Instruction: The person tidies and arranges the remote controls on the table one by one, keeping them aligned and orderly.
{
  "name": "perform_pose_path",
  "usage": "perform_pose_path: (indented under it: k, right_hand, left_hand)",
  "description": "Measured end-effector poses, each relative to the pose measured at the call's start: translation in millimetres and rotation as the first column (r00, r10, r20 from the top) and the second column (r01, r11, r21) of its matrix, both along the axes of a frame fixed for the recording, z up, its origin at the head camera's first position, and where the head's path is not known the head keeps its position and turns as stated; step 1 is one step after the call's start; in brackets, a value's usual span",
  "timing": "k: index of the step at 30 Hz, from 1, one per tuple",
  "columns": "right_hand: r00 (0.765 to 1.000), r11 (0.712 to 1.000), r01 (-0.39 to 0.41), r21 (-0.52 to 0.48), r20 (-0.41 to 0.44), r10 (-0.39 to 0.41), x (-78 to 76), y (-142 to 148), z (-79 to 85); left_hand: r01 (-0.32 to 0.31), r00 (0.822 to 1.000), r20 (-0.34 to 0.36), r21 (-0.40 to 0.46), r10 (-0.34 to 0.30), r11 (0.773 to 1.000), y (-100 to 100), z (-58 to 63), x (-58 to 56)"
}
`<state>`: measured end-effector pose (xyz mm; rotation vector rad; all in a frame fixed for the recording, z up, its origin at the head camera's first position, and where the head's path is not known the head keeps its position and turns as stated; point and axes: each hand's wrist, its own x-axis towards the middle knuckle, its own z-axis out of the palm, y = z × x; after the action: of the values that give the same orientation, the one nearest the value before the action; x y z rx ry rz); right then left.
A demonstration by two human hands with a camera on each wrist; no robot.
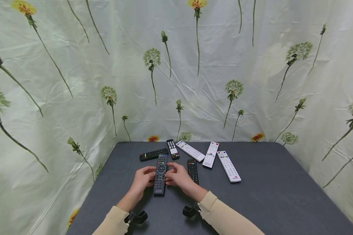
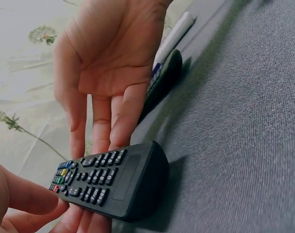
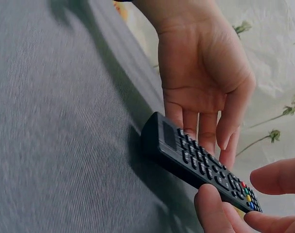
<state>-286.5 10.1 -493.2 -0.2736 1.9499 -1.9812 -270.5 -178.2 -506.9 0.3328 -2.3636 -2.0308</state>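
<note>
A long black remote control (image 1: 160,174) is held between both hands, keypad up, its near end raised over its shadow on the tabletop. At its left edge my left hand (image 1: 144,179) holds it, thumb by the rim and fingers running underneath in the left wrist view. My right hand (image 1: 177,176) holds the opposite edge with curled fingers. In the right wrist view its thumb stands above the keypad, apart from it. Coloured buttons on the remote control (image 3: 200,160) lie toward its far end. Just right of my right hand lies another black remote (image 1: 192,170), partly covered by it.
Behind the hands lie a black remote (image 1: 154,154) placed crosswise and a black-and-white remote (image 1: 173,149). White remotes (image 1: 190,151) (image 1: 210,154) (image 1: 228,166) lie to the right on the dark grey tabletop (image 1: 267,195). A flower-printed curtain (image 1: 129,81) surrounds the table's back and sides.
</note>
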Motion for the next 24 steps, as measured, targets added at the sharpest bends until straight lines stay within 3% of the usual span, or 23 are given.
perform_pose_path:
  k: [15,24]
  right_hand:
    - [0.987,0.981,-0.124,-0.147,0.082,0.137,17.5,-14.0,11.4]
    - [0.969,0.958,-0.182,-0.222,0.125,0.214,26.0,-27.6,9.5]
  left_hand:
    - [-0.025,0.999,0.02,-0.051,0.027,0.998,-29.8,20.2,26.7]
    - [-0.007,1.0,0.006,-0.092,0.008,0.996,-51.7,24.3,42.2]
